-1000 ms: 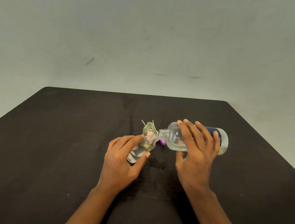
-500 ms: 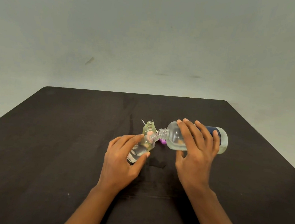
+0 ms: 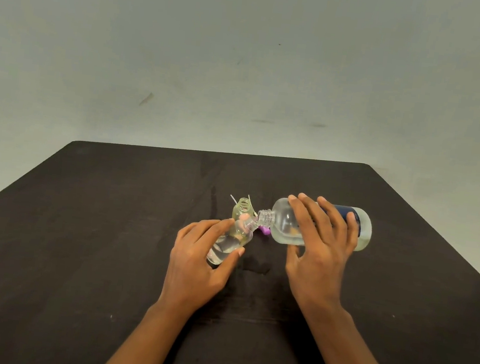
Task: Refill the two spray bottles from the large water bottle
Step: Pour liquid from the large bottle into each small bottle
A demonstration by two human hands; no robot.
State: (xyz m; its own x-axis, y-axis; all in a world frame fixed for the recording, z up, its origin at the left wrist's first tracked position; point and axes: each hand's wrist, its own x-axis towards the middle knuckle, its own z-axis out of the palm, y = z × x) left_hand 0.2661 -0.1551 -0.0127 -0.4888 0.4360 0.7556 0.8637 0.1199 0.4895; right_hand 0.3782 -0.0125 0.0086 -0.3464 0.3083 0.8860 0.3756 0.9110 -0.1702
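Note:
My right hand (image 3: 319,250) grips the large clear water bottle (image 3: 284,224), which lies nearly level with its blue label at the right and its open neck pointing left. My left hand (image 3: 198,262) holds a small clear spray bottle (image 3: 233,239) tilted up to the right, its open mouth touching the large bottle's neck. Water fills its lower part. A second small, yellowish spray bottle (image 3: 241,210) stands upright and uncapped just behind it.
The dark table (image 3: 90,254) spreads all around the hands. A purple cap or spray head (image 3: 264,230) lies under the large bottle's neck. Thin white tubes (image 3: 233,199) stick out behind the yellowish bottle. A damp patch (image 3: 256,266) marks the cloth between my hands.
Both hands have stayed almost still. The water level in the small tilted bottle looks slightly higher.

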